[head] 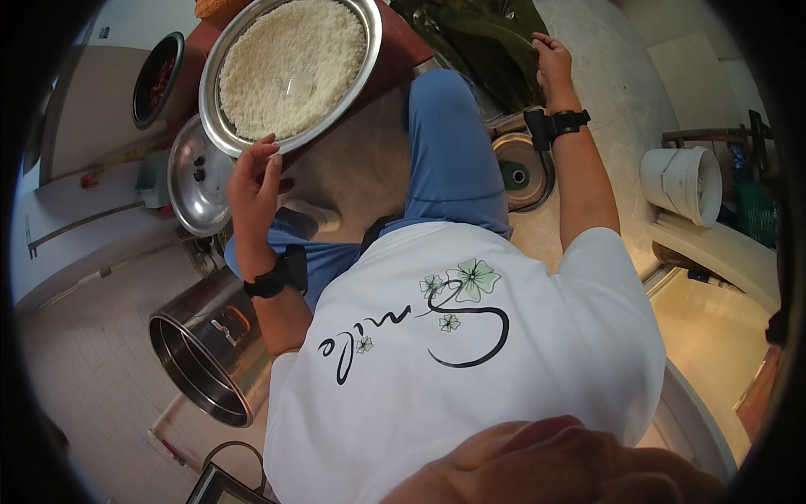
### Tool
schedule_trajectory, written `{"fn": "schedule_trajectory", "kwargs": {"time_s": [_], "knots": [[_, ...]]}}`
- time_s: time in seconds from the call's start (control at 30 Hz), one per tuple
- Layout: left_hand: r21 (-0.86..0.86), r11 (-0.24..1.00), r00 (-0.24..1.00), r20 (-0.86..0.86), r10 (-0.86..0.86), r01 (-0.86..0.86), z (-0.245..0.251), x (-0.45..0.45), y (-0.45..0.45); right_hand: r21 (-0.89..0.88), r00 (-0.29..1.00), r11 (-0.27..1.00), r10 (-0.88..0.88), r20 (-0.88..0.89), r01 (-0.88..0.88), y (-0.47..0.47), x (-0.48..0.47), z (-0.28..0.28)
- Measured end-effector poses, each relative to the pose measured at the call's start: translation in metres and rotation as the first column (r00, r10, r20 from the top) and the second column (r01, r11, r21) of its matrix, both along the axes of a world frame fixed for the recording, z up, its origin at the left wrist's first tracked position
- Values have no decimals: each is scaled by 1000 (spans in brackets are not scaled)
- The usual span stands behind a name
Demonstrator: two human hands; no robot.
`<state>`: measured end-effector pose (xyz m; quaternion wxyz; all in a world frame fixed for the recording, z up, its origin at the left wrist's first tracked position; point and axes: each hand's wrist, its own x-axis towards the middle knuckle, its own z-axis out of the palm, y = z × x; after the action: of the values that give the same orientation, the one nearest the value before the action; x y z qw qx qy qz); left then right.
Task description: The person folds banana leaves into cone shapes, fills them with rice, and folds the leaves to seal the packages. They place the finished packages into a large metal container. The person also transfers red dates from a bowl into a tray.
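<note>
A wide metal basin [371,38] of white rice [277,69] stands before me, with a small translucent piece [299,85] on the grains. My left hand [255,179] is at the basin's near rim, fingers loosely apart and nothing seen in them. Whether its fingertips touch the rim, I cannot tell. To the right, my right hand [554,66] pinches the edge of a long dark green leaf [497,31] between thumb and fingers. More wet-looking leaves [497,79] lie piled below it, beyond my right knee.
Left of the rice are a shiny metal bowl [201,179] with a few dark bits and a dark pot [157,82] of reddish pieces. A large steel pot [208,353] stands lower left. A round metal pan [519,170] sits beside my right leg; a white bucket [680,186] is farther right.
</note>
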<state>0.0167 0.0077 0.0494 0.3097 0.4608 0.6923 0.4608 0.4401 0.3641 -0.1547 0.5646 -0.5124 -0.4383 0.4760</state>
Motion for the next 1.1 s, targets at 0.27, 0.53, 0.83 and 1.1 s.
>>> {"fn": "schedule_trajectory", "kwargs": {"time_s": [0.27,0.53,0.83,1.1], "knots": [[-20,995,993,67,-99,100,0,21,24,178,806,984,127,-578,-27,50,12,50],[29,960,961,8,-278,278,-3,35,40,309,928,950,81,-365,38,95,-3,85],[148,959,950,166,-263,240,11,51,64,566,880,775,-27,474,-281,0,-62,215],[230,972,499,838,-219,42,14,67,153,641,683,363,-16,730,-676,-148,-131,276]]}}
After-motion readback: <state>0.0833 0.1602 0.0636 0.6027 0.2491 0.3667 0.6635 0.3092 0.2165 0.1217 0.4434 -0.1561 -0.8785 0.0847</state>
